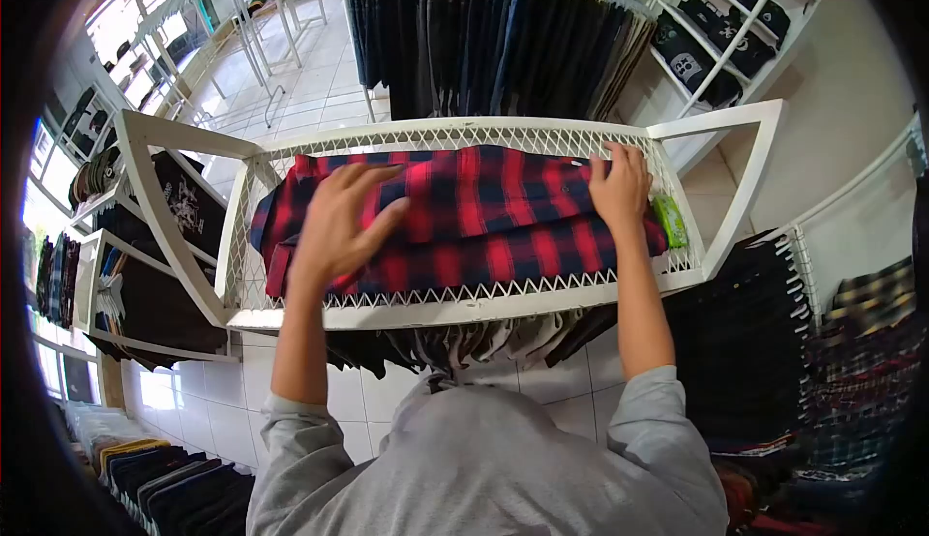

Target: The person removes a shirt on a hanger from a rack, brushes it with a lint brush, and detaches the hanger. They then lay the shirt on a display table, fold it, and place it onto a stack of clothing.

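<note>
A red and black plaid shirt, folded into a long shape, lies across a white wire-mesh rack top. Over its left part is my left hand, fingers spread and holding nothing; it is slightly blurred, and whether it touches the cloth is unclear. At the right end, my right hand rests on the shirt near its far edge, with the fingertips close to a small white label. A bright green packet lies on the mesh just right of the shirt.
Dark trousers hang on a rail beyond the rack. Caps fill a shelf at the upper right. More clothes hang below the mesh top. Folded plaid shirts are at the right, and dark garments at the lower left.
</note>
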The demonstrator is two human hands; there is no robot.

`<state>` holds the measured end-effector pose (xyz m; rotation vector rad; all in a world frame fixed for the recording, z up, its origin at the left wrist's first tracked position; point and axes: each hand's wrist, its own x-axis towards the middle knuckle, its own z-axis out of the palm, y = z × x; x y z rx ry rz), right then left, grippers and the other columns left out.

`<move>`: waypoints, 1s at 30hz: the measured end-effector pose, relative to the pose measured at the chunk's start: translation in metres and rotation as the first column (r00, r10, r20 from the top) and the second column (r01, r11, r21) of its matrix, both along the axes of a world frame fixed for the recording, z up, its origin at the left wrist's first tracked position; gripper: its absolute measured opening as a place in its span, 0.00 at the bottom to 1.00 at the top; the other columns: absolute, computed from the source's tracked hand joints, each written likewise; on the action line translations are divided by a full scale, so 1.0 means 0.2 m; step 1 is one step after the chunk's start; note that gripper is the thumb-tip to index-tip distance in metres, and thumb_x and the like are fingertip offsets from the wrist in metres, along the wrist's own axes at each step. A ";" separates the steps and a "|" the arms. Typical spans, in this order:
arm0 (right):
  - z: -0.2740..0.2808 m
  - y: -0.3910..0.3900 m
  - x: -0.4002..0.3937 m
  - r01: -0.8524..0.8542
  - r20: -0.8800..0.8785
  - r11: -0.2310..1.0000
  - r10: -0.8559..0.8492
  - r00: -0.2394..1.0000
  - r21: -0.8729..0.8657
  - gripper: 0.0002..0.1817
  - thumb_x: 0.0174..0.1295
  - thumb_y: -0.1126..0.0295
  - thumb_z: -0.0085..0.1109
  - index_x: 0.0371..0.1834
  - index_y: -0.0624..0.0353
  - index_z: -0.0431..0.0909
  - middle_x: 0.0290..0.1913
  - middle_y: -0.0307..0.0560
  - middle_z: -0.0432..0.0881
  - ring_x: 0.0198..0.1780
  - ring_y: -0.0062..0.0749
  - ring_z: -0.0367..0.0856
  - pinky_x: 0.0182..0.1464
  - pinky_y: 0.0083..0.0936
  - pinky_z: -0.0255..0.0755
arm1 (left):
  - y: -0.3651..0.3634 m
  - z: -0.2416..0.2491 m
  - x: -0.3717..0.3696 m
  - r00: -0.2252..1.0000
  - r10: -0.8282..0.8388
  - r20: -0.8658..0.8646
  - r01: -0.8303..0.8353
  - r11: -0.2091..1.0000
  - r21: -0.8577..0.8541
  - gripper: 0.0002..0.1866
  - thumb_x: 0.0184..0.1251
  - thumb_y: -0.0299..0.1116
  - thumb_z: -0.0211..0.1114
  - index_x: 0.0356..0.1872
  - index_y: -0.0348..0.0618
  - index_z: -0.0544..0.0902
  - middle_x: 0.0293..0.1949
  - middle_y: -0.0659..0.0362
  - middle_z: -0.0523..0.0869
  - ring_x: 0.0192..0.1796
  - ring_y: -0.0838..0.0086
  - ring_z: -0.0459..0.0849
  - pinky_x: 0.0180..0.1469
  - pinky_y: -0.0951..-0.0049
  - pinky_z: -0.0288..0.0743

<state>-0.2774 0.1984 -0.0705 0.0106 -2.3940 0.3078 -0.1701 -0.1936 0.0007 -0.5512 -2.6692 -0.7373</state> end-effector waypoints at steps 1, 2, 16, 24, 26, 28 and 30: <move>0.02 -0.07 0.02 -0.078 -0.039 0.997 0.078 0.996 -0.003 0.18 0.67 0.53 0.63 0.51 0.53 0.84 0.52 0.50 0.82 0.58 0.49 0.78 0.59 0.48 0.68 | 0.10 0.02 -0.05 0.995 -0.086 -0.051 0.086 0.996 -0.014 0.28 0.72 0.51 0.61 0.63 0.41 0.81 0.63 0.46 0.82 0.67 0.48 0.77 0.73 0.52 0.65; -0.01 -0.13 0.03 -0.100 -0.020 0.995 0.100 0.995 0.013 0.19 0.67 0.51 0.62 0.51 0.53 0.84 0.53 0.49 0.82 0.57 0.48 0.78 0.59 0.48 0.67 | 0.21 -0.03 -0.14 0.978 -0.172 -0.114 0.169 0.985 -0.043 0.27 0.73 0.51 0.61 0.65 0.44 0.81 0.65 0.47 0.81 0.70 0.50 0.74 0.74 0.50 0.63; -0.26 -0.14 0.17 0.105 0.394 0.994 -0.097 0.914 0.002 0.41 0.70 0.33 0.48 0.81 0.42 0.63 0.81 0.61 0.57 0.84 0.61 0.46 0.75 0.78 0.36 | 0.41 -0.49 -0.36 0.995 -0.040 0.089 0.068 0.938 -0.339 0.42 0.73 0.67 0.51 0.81 0.57 0.62 0.82 0.54 0.59 0.84 0.52 0.51 0.82 0.42 0.40; -0.15 -0.05 0.16 0.013 0.453 0.998 0.019 0.891 -0.067 0.41 0.69 0.34 0.52 0.78 0.49 0.67 0.78 0.62 0.63 0.81 0.59 0.53 0.76 0.73 0.39 | 0.47 -0.48 -0.29 0.996 -0.076 0.051 0.088 0.953 -0.290 0.38 0.75 0.59 0.57 0.77 0.45 0.68 0.79 0.47 0.64 0.83 0.48 0.54 0.81 0.40 0.43; -0.06 0.08 0.10 -0.050 0.295 0.995 0.075 0.953 -0.090 0.31 0.71 0.44 0.56 0.67 0.54 0.77 0.68 0.61 0.74 0.70 0.58 0.71 0.72 0.60 0.58 | 0.59 -0.41 -0.21 0.987 -0.144 0.066 0.155 0.968 -0.195 0.33 0.75 0.51 0.61 0.71 0.38 0.74 0.74 0.42 0.70 0.81 0.46 0.57 0.79 0.38 0.47; 0.07 0.24 -0.01 -0.122 0.263 0.983 0.156 0.952 -0.138 0.23 0.70 0.52 0.59 0.61 0.55 0.81 0.61 0.58 0.80 0.62 0.56 0.78 0.66 0.51 0.68 | 0.78 -0.35 -0.13 0.971 -0.232 0.051 0.236 0.966 -0.105 0.30 0.73 0.49 0.65 0.68 0.40 0.78 0.72 0.43 0.73 0.79 0.46 0.62 0.78 0.39 0.51; 0.08 0.42 -0.14 -0.176 0.286 0.975 0.209 0.935 -0.136 0.20 0.70 0.56 0.60 0.59 0.56 0.82 0.57 0.57 0.82 0.58 0.55 0.80 0.63 0.47 0.72 | 1.00 -0.35 -0.06 0.952 -0.305 0.015 0.306 0.952 -0.033 0.28 0.71 0.48 0.67 0.64 0.40 0.80 0.69 0.44 0.76 0.77 0.48 0.66 0.77 0.44 0.57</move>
